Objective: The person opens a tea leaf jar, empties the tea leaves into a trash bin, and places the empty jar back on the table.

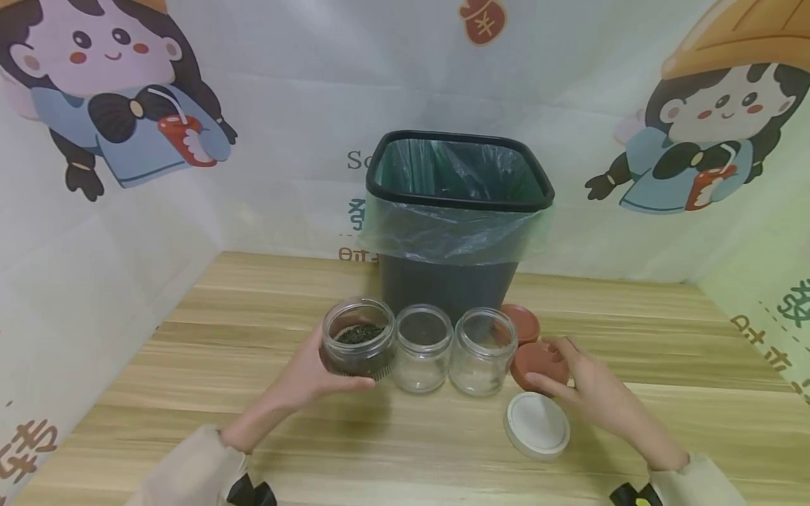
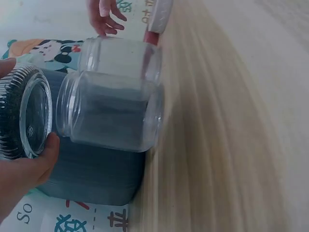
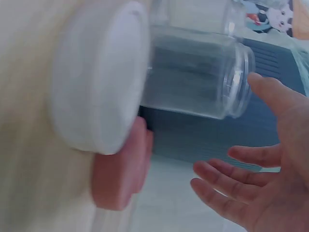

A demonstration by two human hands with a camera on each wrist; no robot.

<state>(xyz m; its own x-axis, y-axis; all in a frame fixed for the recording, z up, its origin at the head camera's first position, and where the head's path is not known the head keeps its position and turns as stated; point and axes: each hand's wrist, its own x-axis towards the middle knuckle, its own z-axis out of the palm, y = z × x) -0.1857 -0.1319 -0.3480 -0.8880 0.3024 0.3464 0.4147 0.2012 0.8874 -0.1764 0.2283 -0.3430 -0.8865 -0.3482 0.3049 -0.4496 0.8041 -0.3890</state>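
Note:
My left hand (image 1: 319,369) grips a glass jar (image 1: 359,351) that holds dark, loose, leaf-like bits; its mouth has no lid. In the left wrist view the ribbed side and round base of this jar (image 2: 36,113) show, lifted off the table. Beside it two lidless glass jars, a middle one (image 1: 422,358) and a right one (image 1: 481,362), stand upright on the table. My right hand (image 1: 591,383) hovers over the nearer red lid (image 1: 541,364), fingers spread and holding nothing. A second red lid (image 1: 522,322) lies behind, and a white lid (image 1: 537,424) lies in front.
A dark bin (image 1: 449,281) with a black rim and a clear green liner stands right behind the jars. The wooden table (image 1: 405,457) meets a printed cloth backdrop (image 1: 291,154) at the back and sides.

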